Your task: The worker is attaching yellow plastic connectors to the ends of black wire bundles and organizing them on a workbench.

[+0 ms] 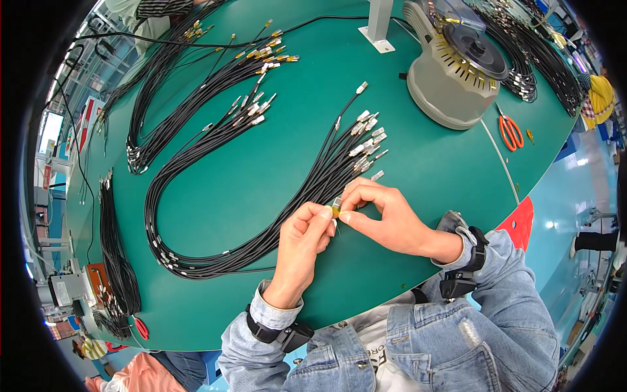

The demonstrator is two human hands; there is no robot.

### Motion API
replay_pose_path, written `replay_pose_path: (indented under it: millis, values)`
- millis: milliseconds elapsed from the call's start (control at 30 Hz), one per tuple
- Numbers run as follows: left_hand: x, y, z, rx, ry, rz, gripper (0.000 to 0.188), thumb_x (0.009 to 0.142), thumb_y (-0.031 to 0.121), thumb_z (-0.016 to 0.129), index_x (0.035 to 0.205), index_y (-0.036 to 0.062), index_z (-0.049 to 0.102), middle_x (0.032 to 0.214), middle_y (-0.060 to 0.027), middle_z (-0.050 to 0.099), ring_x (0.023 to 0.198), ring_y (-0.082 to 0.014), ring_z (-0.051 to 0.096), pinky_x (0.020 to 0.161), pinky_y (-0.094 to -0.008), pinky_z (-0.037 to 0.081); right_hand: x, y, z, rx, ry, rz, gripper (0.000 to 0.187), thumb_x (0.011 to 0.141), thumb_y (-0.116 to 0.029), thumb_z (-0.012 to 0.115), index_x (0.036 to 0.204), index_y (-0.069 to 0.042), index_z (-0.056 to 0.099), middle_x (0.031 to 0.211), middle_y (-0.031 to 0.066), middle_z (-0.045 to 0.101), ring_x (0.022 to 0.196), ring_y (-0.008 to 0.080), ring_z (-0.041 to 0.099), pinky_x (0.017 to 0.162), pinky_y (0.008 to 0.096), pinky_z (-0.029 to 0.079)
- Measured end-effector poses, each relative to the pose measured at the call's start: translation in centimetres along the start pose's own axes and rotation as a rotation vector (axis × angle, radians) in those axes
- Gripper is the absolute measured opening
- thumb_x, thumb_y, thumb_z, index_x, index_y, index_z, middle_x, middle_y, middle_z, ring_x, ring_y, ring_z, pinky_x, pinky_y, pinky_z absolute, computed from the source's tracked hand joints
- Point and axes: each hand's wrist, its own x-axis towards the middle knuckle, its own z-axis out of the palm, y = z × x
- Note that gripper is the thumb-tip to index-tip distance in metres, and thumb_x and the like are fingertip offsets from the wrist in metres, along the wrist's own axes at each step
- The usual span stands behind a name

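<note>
Close together over the green table (366, 281), my two hands meet at the metal end of a cable connector (337, 202). A small piece of yellow tape (336, 212) shows at this connector between the fingertips. My left hand (297, 245) pinches the connector from the left, its fingers curled. From the right, thumb and forefinger of my right hand (395, 219) close on the yellow tape. Just beyond them lies a curved bundle of black cables (196, 264), its silver connector ends fanned out near my right hand. Part of the held cable is hidden by my left hand.
A grey round tape dispenser (450, 91) stands at the far right, beside red-handled scissors (509, 132). A metal post (377, 29) rises at the back. More cable bundles (196, 101) lie far left, another (117, 242) along the left edge. Another person (150, 374) is at lower left.
</note>
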Motion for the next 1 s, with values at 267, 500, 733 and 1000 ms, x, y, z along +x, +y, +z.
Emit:
replay_pose_path:
  millis: [267,500,733,1000]
  values:
    - [-0.03,0.52,-0.17,-0.025,-0.024,-0.066,0.016,0.093,0.016,0.049,0.081,0.0067,0.053,0.063,0.0028,0.049,0.046,-0.0013,0.028,0.042,-0.0179,0.019,0.12,0.04,-0.11,0.012,-0.033,0.037,0.007,0.082,-0.006,0.06,0.083,0.0,0.059,0.09,0.0059,0.056,0.088,0.0144,0.052,0.079,0.0286,0.042]
    - [-0.08,0.81,-0.18,-0.025,-0.059,-0.085,0.015,0.092,0.016,0.049,0.081,0.006,0.053,0.061,0.0029,0.049,0.044,-0.0013,0.028,0.042,-0.0182,0.019,0.2,0.57,-0.1,0.116,-0.038,0.053,0.009,0.084,-0.008,0.06,0.084,0.001,0.059,0.091,0.0058,0.056,0.088,0.0143,0.052,0.079,0.0284,0.042]
    - [-0.39,0.85,-0.42,-0.032,-0.077,-0.097,0.012,0.09,0.014,0.055,0.083,0.0037,0.057,0.063,0.0028,0.051,0.047,0.0005,0.031,0.042,-0.0164,0.019,0.11,0.26,-0.15,0.103,-0.04,0.039,0.009,0.084,-0.008,0.061,0.084,0.001,0.059,0.09,0.0058,0.056,0.087,0.0139,0.052,0.079,0.0286,0.042]
    - [-0.39,0.83,-0.2,0.098,-0.084,-0.049,0.011,0.088,0.009,0.056,0.08,0.0023,0.055,0.061,0.0013,0.05,0.045,-0.0017,0.032,0.041,-0.0181,0.022,0.05,0.01,-0.4,0.039,-0.018,0.06,0.011,0.085,-0.01,0.059,0.087,0.001,0.059,0.088,0.0037,0.056,0.084,0.0119,0.052,0.075,0.0271,0.043]
